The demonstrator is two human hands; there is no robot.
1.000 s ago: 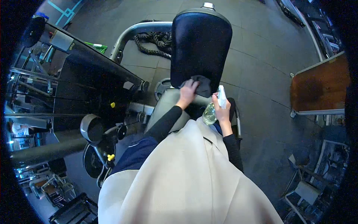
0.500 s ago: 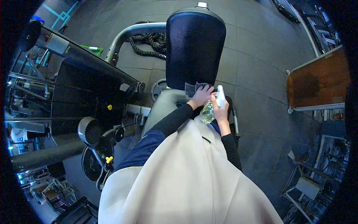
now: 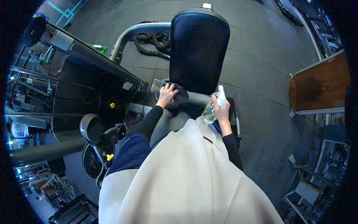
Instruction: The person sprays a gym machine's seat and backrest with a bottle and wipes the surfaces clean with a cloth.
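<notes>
My left hand (image 3: 167, 95) presses a dark grey cloth (image 3: 181, 96) down beside the lower left corner of the black padded backrest (image 3: 199, 52). Part of the cloth is blurred by motion. In my right hand (image 3: 222, 111) is a spray bottle (image 3: 209, 114) with a clear, greenish body and a white trigger head. It is held upright just right of my lap, in front of the backrest's lower right side. The grey seat pad (image 3: 161, 125) shows below my left hand, and my pale top hides the rest of it.
At left stands a weight machine with a dark panel (image 3: 74, 86), a round roller pad (image 3: 90, 127) and yellow knobs. A curved metal frame (image 3: 128, 31) and coiled black rope (image 3: 153, 43) lie beyond. A brown board on casters (image 3: 317, 84) is at right.
My left hand has moved left with the cloth, away from the spray bottle to the backrest's lower left corner. My right hand holds the bottle in nearly the same place.
</notes>
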